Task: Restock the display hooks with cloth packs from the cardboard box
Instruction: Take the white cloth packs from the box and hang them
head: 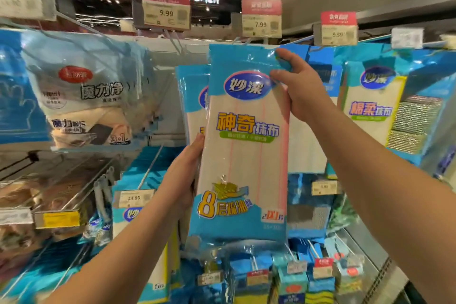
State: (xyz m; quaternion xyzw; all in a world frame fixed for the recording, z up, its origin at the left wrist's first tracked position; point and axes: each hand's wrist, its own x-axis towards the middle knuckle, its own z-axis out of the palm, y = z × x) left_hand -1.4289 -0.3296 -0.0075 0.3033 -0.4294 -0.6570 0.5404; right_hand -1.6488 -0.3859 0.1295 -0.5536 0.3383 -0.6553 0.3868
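Holding a cloth pack [243,145] upright, right hand [299,86] pinching its top just below the hook [243,41], left hand [183,175] gripping its lower edge.

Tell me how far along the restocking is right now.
Done: at least one matching pack already hangs behind. In hand: the left hand and right hand hold a cloth pack up under the 7.99 price tag. Left: getting its top onto the hook; the cardboard box is out of view.
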